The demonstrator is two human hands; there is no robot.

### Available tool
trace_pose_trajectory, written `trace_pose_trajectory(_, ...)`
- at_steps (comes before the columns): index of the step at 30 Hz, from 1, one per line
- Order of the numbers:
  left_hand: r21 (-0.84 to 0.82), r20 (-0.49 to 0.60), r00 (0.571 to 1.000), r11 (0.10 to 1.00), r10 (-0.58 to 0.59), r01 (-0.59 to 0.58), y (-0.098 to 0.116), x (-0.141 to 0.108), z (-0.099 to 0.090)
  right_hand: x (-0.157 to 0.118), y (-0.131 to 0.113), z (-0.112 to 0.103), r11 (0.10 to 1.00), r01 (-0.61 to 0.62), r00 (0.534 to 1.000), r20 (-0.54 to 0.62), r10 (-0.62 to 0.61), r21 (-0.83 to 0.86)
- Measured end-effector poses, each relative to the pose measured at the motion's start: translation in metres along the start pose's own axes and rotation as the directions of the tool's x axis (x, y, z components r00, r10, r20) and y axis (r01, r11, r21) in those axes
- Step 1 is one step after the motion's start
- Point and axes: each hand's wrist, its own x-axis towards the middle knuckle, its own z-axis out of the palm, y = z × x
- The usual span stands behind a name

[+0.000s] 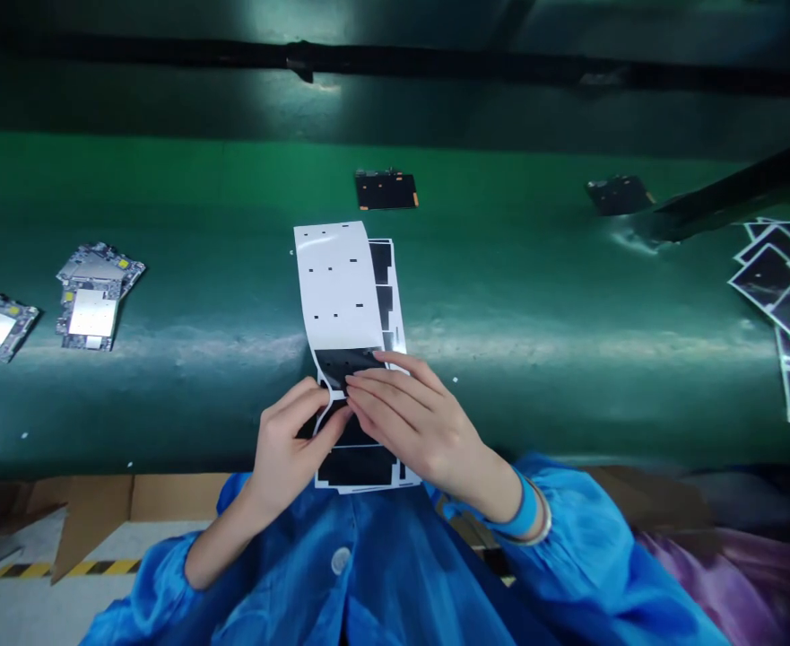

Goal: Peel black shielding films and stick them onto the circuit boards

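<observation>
Head view: left hand point(293, 435) pinches the white sheet's point(337, 287) near edge, fingers nearly closed; right hand point(418, 413) lies flattened over its dark part, fingers together, slightly bent. Stack point(360, 467) overhangs worktop's point(186, 395) near edge; bare surface either side.

Grn bench point(233, 395) | circuit bds point(91, 301) L | blk-faced bds point(386, 191) far side | blk sheets point(788, 287) R
</observation>
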Motion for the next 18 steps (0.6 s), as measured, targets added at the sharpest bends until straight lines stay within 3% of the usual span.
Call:
trace_pose_trajectory(3,-0.005,0.033,0.999,1.0,-0.003,0.003,-0.001,0.0,0.0,0.004,0.004,0.002,0.999,-0.04,0.999,-0.027,0.04,0.014)
trace_pose_trajectory(6,-0.078,-0.015,0.997,0.994,-0.076,0.075,-0.009,-0.006,0.002,0.004,0.016,-0.003,0.949,-0.251,0.959,-0.084,0.27,0.189)
trace_pose_trajectory(7,-0.097,-0.061,0.994,0.992,-0.087,0.081,-0.013,-0.009,0.002,0.003,0.02,-0.006,0.9,-0.35,0.916,-0.105,0.387,0.261)
trace_pose_trajectory(9,-0.043,-0.164,0.985,0.998,-0.06,0.054,-0.021,-0.014,0.004,0.001,0.026,-0.013,0.781,-0.503,0.777,-0.201,0.596,0.371)
trace_pose_trajectory(11,0.168,-0.223,0.974,0.986,0.031,0.007,-0.028,-0.017,0.008,-0.001,0.022,-0.015,0.727,-0.538,0.639,-0.356,0.681,0.426)
trace_pose_trajectory(12,0.292,-0.227,0.971,0.956,0.072,-0.003,-0.03,-0.018,0.009,0.0,0.017,-0.015,0.739,-0.515,0.628,-0.396,0.67,0.434)
trace_pose_trajectory(13,0.394,-0.213,0.972,0.919,0.098,-0.006,-0.03,-0.019,0.011,0.0,0.011,-0.013,0.767,-0.475,0.668,-0.39,0.634,0.432)
trace_pose_trajectory(16,0.436,-0.127,0.984,0.898,0.127,-0.059,-0.026,-0.018,0.011,0.004,-0.011,-0.005,0.846,-0.277,0.906,-0.17,0.388,0.455)
trace_pose_trajectory(18,0.309,-0.092,0.988,0.947,0.121,-0.087,-0.022,-0.017,0.007,0.005,-0.018,-0.002,0.847,-0.22,0.953,-0.077,0.292,0.484)
